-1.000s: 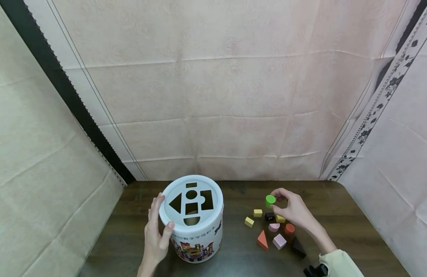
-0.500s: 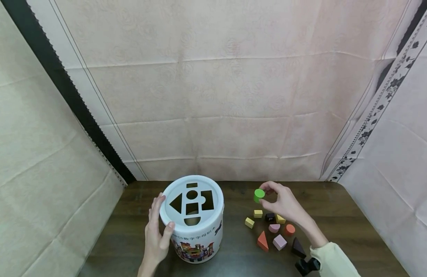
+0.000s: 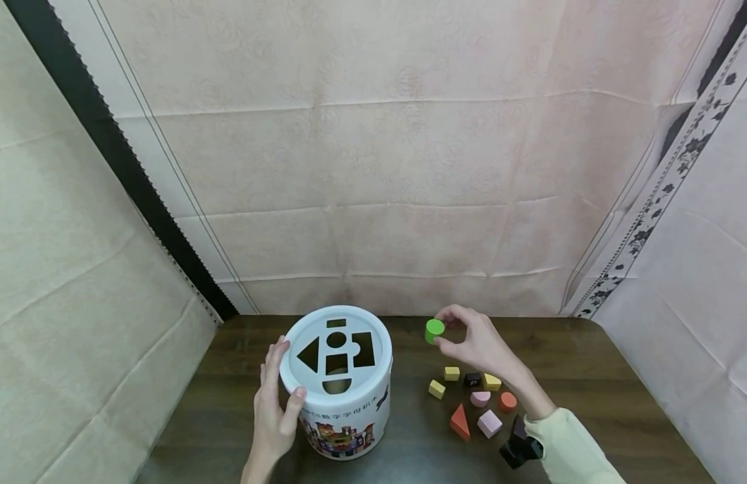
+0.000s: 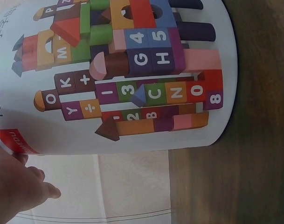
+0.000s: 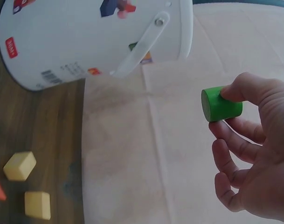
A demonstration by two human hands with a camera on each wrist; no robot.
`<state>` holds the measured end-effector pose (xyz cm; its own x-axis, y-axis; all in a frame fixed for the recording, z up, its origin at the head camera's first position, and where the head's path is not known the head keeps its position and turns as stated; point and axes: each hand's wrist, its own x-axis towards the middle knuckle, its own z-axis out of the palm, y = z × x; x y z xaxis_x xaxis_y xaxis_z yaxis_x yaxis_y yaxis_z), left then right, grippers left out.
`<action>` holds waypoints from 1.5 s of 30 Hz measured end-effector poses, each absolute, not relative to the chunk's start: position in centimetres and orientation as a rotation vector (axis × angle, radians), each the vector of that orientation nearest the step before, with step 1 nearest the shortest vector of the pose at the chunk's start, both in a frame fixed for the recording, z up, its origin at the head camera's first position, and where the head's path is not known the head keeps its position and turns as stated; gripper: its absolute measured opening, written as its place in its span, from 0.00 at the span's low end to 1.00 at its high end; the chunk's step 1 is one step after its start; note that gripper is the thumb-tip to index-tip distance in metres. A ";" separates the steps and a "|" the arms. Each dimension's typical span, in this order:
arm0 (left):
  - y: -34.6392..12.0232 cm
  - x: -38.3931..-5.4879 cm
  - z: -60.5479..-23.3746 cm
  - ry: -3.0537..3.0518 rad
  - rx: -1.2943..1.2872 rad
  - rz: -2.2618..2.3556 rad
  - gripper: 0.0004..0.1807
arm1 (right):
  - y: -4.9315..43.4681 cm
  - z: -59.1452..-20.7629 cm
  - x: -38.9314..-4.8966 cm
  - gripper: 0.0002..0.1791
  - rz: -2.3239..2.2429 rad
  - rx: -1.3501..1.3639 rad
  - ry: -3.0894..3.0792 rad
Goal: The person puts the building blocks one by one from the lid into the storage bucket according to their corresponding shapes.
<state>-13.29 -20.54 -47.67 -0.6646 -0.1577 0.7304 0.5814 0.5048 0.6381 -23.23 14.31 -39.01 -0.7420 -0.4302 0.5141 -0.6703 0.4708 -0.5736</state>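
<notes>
In the head view a white bucket (image 3: 373, 403) printed with toy-block pictures stands upright, its pale blue lid (image 3: 373, 336) cut with shaped holes, including a round one and a triangle. My left hand (image 3: 273, 417) rests spread against the bucket's left side, fingertips and thumb at the lid's edge. To the right of the bucket, my right hand (image 3: 479, 343) pinches a green cylinder block (image 3: 434, 331) between thumb and fingers, above the table. The right wrist view shows the thumb lying on the green block's curved side, with the lower fingers curled and holding nothing.
Loose blocks lie on the wooden table (image 3: 409, 457) right of the bucket: small yellow ones (image 3: 436, 389), an orange-red triangle (image 3: 460, 422), a lilac block (image 3: 489, 423), a pink half-round (image 3: 479, 398) and a red cylinder (image 3: 507, 402). Cloth (image 3: 373, 235) hangs behind the table.
My right hand has moved left toward the bucket and slightly farther back, carrying the green cylinder away from the loose blocks. The left hand and the bucket stay where they were.
</notes>
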 end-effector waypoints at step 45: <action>-20.5 -13.1 -47.5 -2.011 -0.317 -1.248 0.38 | 2.0 -37.3 -24.1 0.12 1.186 1.219 -2.510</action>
<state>-13.14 -20.48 -47.46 -0.6988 -0.1645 0.6961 0.5508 0.4972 0.6704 -24.05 2.00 -37.30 -0.6715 -0.6211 0.4041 -0.7065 0.3723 -0.6018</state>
